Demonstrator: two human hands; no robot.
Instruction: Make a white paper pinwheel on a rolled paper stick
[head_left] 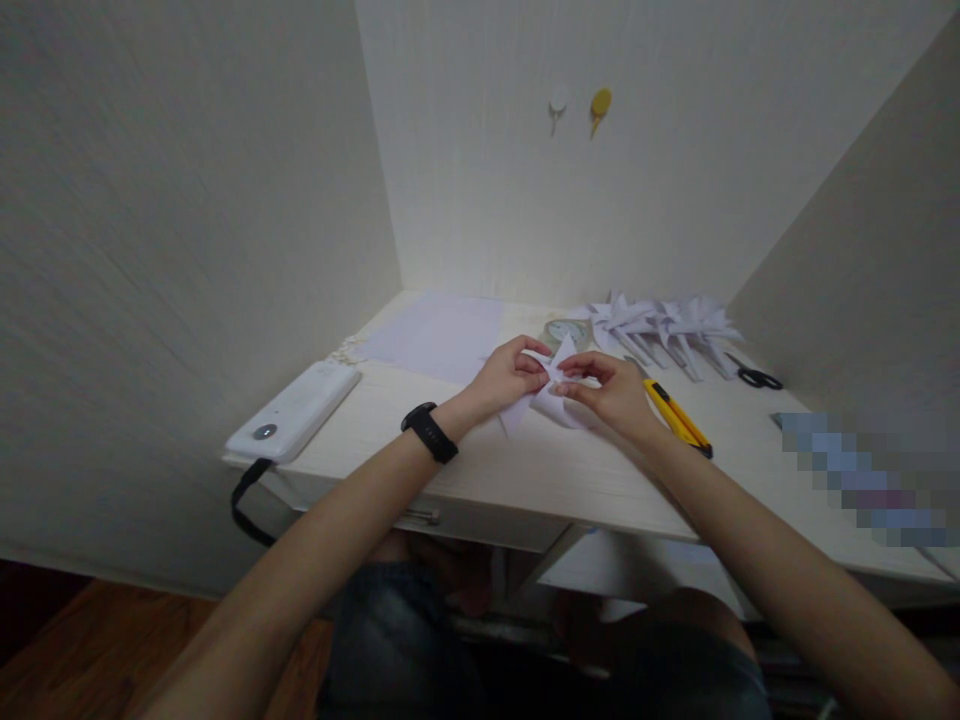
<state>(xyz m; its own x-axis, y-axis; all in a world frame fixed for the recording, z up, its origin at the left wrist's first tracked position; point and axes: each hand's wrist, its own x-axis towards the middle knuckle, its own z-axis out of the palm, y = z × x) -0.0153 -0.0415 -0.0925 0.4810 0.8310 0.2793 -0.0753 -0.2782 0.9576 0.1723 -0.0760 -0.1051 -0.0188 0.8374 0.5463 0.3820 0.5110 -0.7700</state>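
Observation:
A partly folded piece of white paper (546, 398) lies on the pale wooden desk (525, 470), and both hands pinch it. My left hand (508, 378), with a black band on its wrist, grips the paper's left side. My right hand (611, 392) holds the right side with fingertips close to the left hand's. A raised pointed flap stands between the fingers.
Several folded white paper shapes (660, 325) lie at the back right, with black scissors (756, 377) beside them. A yellow utility knife (679, 417) lies right of my right hand. A flat white sheet (439, 335) and a white power bank (294, 410) are at left. Walls enclose the desk.

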